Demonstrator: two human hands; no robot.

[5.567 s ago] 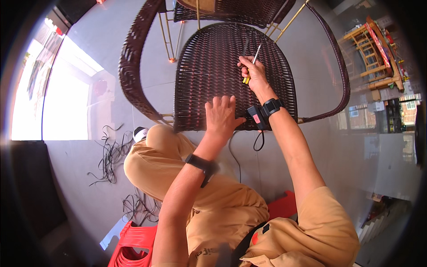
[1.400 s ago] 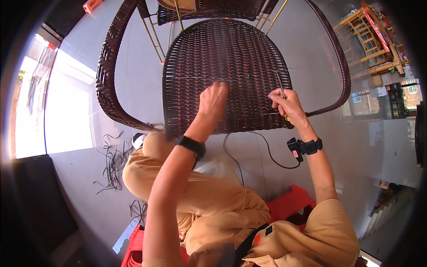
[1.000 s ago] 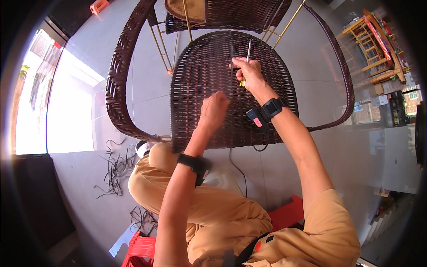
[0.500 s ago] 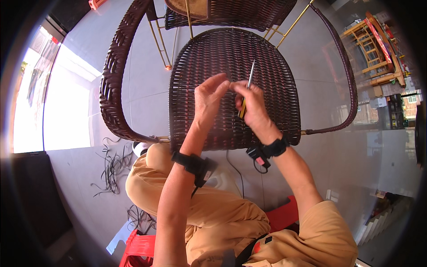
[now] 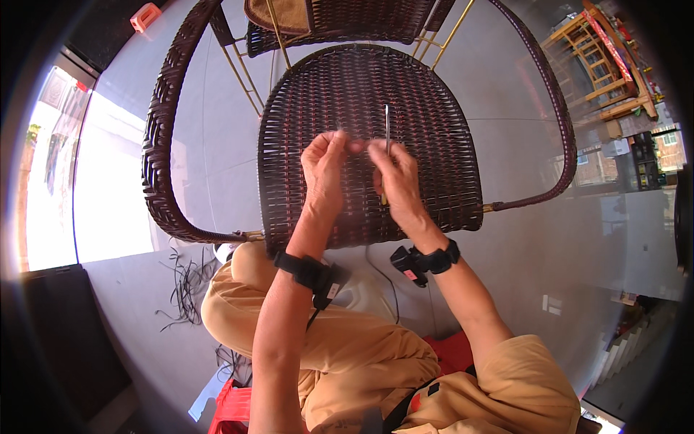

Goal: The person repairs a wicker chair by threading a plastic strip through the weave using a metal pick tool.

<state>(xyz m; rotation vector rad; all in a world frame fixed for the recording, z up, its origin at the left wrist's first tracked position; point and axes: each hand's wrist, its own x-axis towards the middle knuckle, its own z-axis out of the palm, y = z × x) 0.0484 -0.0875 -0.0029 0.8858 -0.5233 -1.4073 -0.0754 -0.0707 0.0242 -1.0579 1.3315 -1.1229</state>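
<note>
Above the dark brown woven seat (image 5: 354, 94) of a wicker chair, both my hands work close together. My left hand (image 5: 322, 173) has thumb and fingers pinched; whatever they hold is too thin or blurred to make out. A screwdriver-like tool (image 5: 387, 124) with a slim metal shaft sits in my right hand (image 5: 397, 181), its shaft pointing away from me. A bit of its yellow handle shows below the fingers. The thumb and fingertips of my right hand are smeared by motion, near the left fingertips.
Woven armrests curve round on the left (image 5: 160, 137) and right (image 5: 566, 137). Loose dark strips (image 5: 184, 286) lie on the grey floor at left. A red plastic stool (image 5: 231, 405) is at lower left, and wooden furniture (image 5: 600, 65) stands at far right.
My hands have drawn slightly apart, the left one lower. The tool's shaft has swung from leaning right to nearly straight ahead. The chair sits a little further left in view.
</note>
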